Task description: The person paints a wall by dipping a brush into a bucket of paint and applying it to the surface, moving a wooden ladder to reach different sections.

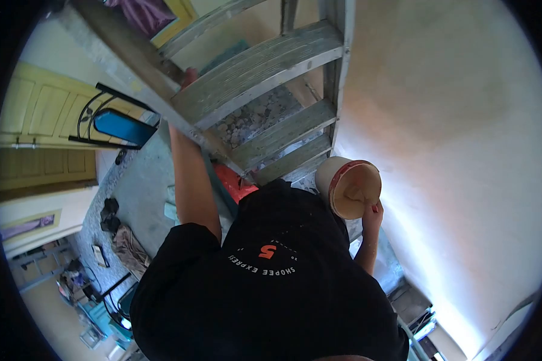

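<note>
A pale plastered wall (451, 120) fills the right side of the view, lit brighter toward its lower part. Against it leans a weathered wooden ladder (265, 78), its grey rungs seen from above and running down toward a rough concrete floor (141, 192). The person on the ladder wears a black T-shirt (271, 289) with a round printed logo. At the left stand yellow panelled doors (42, 114), and beside them a blue chair (117, 127) with a black metal frame. The right hand (374, 209) grasps a round container (349, 186) with cream-coloured contents and a red band at the rim, gripping it at its lower edge, just beside the ladder's right rail and close to the wall. The left hand (188, 77) is clenched around the ladder's left rail, arm stretched up.
</note>
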`<action>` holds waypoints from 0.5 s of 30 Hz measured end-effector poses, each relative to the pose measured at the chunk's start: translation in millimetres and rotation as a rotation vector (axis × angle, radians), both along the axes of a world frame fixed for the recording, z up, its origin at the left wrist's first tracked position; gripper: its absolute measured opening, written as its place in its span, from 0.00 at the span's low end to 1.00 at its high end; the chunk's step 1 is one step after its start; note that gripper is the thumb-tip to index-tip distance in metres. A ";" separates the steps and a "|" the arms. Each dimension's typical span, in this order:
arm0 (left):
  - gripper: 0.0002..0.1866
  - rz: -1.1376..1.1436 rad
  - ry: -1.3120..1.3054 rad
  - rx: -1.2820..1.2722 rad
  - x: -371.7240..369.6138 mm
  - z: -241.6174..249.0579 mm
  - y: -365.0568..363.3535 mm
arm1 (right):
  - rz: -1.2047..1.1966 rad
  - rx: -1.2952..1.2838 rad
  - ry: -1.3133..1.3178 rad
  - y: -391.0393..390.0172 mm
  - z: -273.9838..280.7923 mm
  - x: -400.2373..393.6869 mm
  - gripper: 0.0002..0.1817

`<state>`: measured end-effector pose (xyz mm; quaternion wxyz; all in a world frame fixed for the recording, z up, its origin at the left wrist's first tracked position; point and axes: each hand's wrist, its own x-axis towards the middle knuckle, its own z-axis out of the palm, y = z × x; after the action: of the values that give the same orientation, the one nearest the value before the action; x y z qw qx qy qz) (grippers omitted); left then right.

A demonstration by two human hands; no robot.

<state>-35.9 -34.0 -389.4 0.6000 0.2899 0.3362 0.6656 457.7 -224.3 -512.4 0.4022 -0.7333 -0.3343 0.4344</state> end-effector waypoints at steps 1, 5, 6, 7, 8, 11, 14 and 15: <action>0.32 -0.002 0.001 0.003 -0.3 1.0 3.6 | 0.004 -0.029 -0.029 0.2 3.2 -1.7 0.19; 0.32 0.012 0.013 0.030 -8.8 9.4 25.5 | 0.019 -0.053 -0.023 -2.6 -6.9 -2.5 0.20; 0.32 0.023 0.013 0.041 -11.9 13.1 32.6 | 0.014 -0.057 -0.021 -4.3 -7.1 -2.9 0.20; 0.32 0.033 0.013 0.052 -14.4 15.9 37.4 | 0.011 -0.054 -0.049 -5.0 -7.8 -4.3 0.20; 0.32 0.042 0.015 0.056 -15.5 17.8 38.6 | 0.011 -0.050 -0.076 -5.5 -8.2 -5.6 0.20; 0.32 0.069 0.018 0.070 -17.2 21.0 40.6 | 0.015 -0.059 -0.108 -8.6 -5.3 -5.6 0.20; 0.32 0.103 0.008 0.088 -22.0 22.7 43.8 | 0.034 -0.077 -0.134 -4.6 6.9 -5.2 0.19; 0.32 0.114 0.007 0.097 -24.4 24.3 45.9 | 0.016 -0.068 -0.132 -3.6 4.2 -4.4 0.19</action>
<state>-60.3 11.9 -365.1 0.5450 0.3013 0.3216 0.7133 453.3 -227.9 -508.2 0.3506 -0.7710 -0.3507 0.3995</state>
